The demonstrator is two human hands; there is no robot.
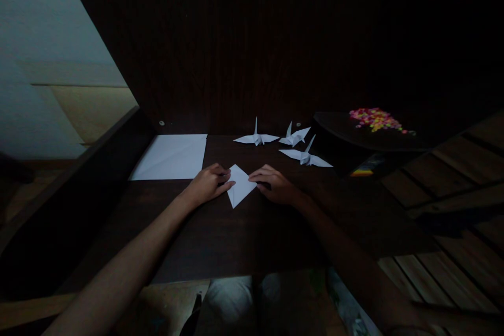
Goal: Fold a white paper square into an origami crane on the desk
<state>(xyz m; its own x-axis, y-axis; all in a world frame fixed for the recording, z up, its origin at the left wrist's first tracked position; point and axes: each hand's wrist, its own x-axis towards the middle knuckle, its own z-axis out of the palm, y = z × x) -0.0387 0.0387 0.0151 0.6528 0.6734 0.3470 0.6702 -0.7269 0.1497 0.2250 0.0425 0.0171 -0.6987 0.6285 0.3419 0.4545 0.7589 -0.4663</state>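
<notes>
Small white diamond of folded paper (241,187) is on the dark brown wooden tabletop (236,241), between the two hands, one corner pointing toward the person. Crease line visible near its lower left edge.

Handling, my read: very light, layered, so stiffer than a single sheet but easy to bend. Smooth faces, could slide on the wood if only pushed. Won't break, but stray pressure would leave a crease or blunt a corner. Best hold: light fingertip pinch at opposite edges, layers kept together, middle left free.

Grip: left hand (212,182) has thumb and forefinger narrowed on the left edge, covering that corner. Right hand (274,184) has fingertips and thumb drawn together at the right corner. Both hold the paper; can't tell how far any finger reaches underneath. Most of the face shows between the fingertips, near and far corners uncovered.

Around it: flat white paper sheet (171,157) beyond the left hand; three white folded paper cranes (256,139) (293,139) (306,158) farther back, beyond the right hand.
</notes>
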